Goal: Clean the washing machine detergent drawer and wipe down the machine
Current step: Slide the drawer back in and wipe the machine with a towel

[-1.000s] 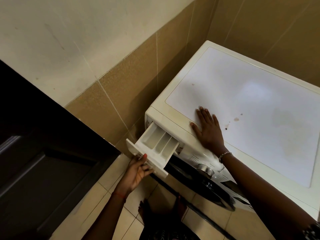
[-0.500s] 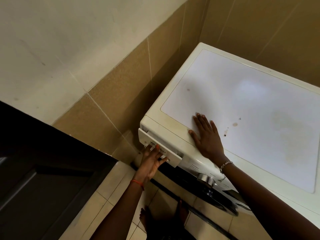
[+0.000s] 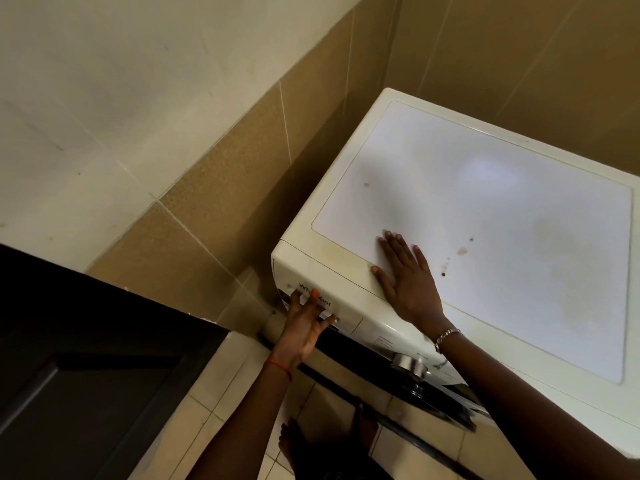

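Head view: my left hand point(image 3: 304, 323) presses straight fingers point(image 3: 311, 303) on the closed drawer point(image 3: 330, 289) at 7 o'clock; right hand point(image 3: 408, 282) lies flat, fingers spread, on the washer point(image 3: 485, 220).

You have one washing machine point(image 3: 485, 202) on the right of the frame, with one detergent drawer point(image 3: 334, 280) and one silver knob point(image 3: 408, 365) on its front. Two hands show: your left hand point(image 3: 304, 323) at lower centre and your right hand point(image 3: 408, 282) just right of it. You wear one bracelet point(image 3: 446, 336) and one red thread point(image 3: 278, 367). Two bare feet point(image 3: 291, 441) show at the bottom edge. One dark door point(image 3: 86, 375) fills the lower left.
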`<state>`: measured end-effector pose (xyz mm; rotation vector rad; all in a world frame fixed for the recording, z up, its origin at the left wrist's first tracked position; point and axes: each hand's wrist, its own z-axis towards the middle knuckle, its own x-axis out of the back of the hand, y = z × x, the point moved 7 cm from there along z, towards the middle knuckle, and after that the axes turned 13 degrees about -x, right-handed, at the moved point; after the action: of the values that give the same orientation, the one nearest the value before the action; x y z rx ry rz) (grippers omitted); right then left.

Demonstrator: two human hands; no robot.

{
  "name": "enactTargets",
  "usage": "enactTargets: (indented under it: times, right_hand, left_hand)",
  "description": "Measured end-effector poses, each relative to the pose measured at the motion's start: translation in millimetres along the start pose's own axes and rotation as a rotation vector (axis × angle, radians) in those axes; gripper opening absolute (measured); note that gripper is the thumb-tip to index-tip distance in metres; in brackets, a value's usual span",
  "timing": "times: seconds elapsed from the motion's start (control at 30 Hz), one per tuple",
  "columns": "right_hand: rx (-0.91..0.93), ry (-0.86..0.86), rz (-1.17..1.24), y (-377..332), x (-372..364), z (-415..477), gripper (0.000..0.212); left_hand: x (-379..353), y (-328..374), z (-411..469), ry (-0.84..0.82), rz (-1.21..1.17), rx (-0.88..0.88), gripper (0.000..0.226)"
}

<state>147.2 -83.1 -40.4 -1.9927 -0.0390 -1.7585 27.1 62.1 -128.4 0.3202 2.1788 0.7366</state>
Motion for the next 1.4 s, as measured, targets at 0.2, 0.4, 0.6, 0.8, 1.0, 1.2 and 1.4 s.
enactTargets:
  times: [0.2,0.4,0.6,0.8,1.0,1.2,1.4]
  right_hand:
    - [-0.002,0.0,0.001,0,1,0,0.056]
    - [0.005,0.017,0.012,-1,2,0,0.055]
    - [-0.004,0.014,-0.007,-1,2,0,0.055]
    - [0.0,0.017,-0.015,-2,2,-2,0.055]
    - [-0.006,0.017,-0.033,-6,2,-5,0.054]
    - [-0.008,0.021,-0.042,-7,2,-5,0.055]
    - [0.001,0.022,-0.027,-3,1,-3,0.058]
  left_hand:
    - [4,-1,-9,0.0,0.036,0.002,0.041]
    - [38,4,-39,0.021,0.103,0.0,0.047]
    - [66,8,-65,0.048,0.044,0.026,0.047]
    - [102,12,-96,0.019,0.009,0.036,0.049]
    - [111,12,-101,0.011,-0.014,0.065,0.05]
    - [102,11,-93,0.009,0.018,0.061,0.045]
    - [54,11,-57,-0.034,0.09,0.033,0.03]
